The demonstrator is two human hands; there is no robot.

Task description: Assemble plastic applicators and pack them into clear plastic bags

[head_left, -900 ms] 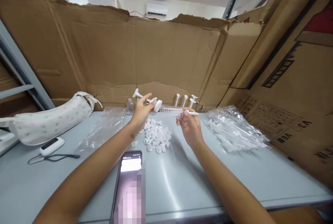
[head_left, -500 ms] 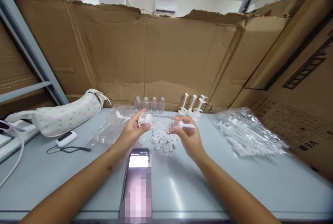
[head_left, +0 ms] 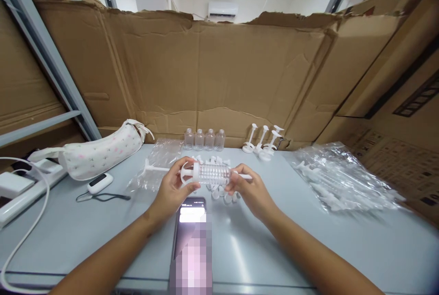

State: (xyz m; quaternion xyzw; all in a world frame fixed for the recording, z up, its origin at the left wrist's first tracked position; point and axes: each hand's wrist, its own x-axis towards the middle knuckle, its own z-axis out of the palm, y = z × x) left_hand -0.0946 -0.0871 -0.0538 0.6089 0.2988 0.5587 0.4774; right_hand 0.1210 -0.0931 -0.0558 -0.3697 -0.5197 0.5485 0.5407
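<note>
A clear ribbed plastic syringe (head_left: 213,174) lies level between my hands above the table. Its white collar and curved finger grips are at the left end, where my left hand (head_left: 174,186) holds it with thumb and fingers. My right hand (head_left: 249,187) pinches the opposite end, from which a white stem (head_left: 245,176) sticks out to the right. Under and behind the syringe is a pile of small white caps (head_left: 216,192), partly covered by it and my hands. To the left of my left hand a white plunger (head_left: 154,168) rests on a clear plastic bag (head_left: 164,148).
Several clear bottles (head_left: 205,139) stand at the back, left of several upright white plungers (head_left: 265,142). A bag of white parts (head_left: 346,180) lies right. In front is a phone (head_left: 192,240); leftward are a pouch (head_left: 103,153), a small white device (head_left: 100,184) and a power strip (head_left: 30,190).
My hands and the syringe are slightly lower in view, with the syringe still held at both ends. The surroundings have shifted rightward in the picture as the camera turned a little.
</note>
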